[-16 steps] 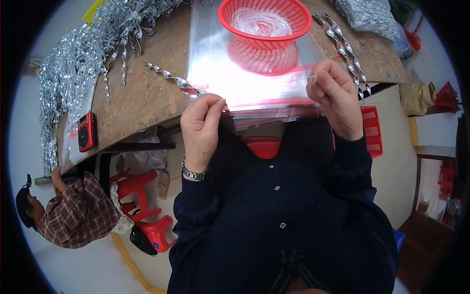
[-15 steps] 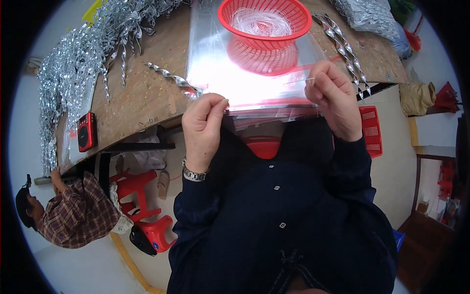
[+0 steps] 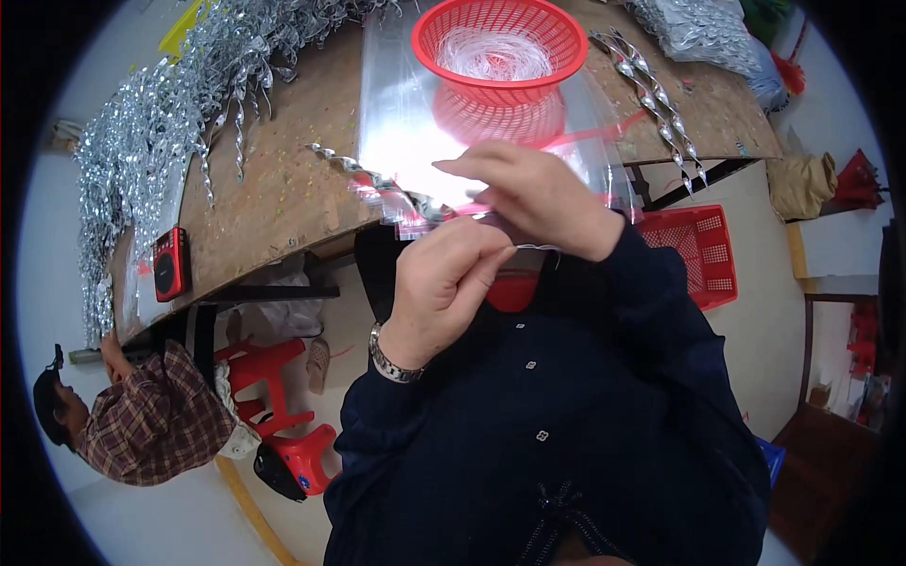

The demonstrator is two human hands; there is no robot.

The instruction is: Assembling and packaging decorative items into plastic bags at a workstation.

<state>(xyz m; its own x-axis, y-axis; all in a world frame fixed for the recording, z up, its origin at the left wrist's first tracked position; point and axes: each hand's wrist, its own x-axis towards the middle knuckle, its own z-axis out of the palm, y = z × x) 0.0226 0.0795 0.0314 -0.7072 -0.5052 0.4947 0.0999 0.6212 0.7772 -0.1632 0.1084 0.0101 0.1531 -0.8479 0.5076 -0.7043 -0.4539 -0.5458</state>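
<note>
Red mesh basket (image 3: 500, 42) beyond the right hand (image 3: 543, 198), silver spirals (image 3: 160, 132) off the left hand (image 3: 444, 283), clear red-edged bag (image 3: 406, 141) between, navy sleeve (image 3: 651, 311).

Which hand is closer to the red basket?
The right hand. It is just below the red basket, over the clear plastic bags. The left hand is lower, off the table edge, toward the person's body.

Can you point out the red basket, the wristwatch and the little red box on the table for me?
Red basket (image 3: 557, 47): head view, on its right rim.
Wristwatch (image 3: 392, 357): head view, on the metal band at the left wrist.
Red box (image 3: 170, 263): head view, middle of its top face, at the table's left edge.
</note>
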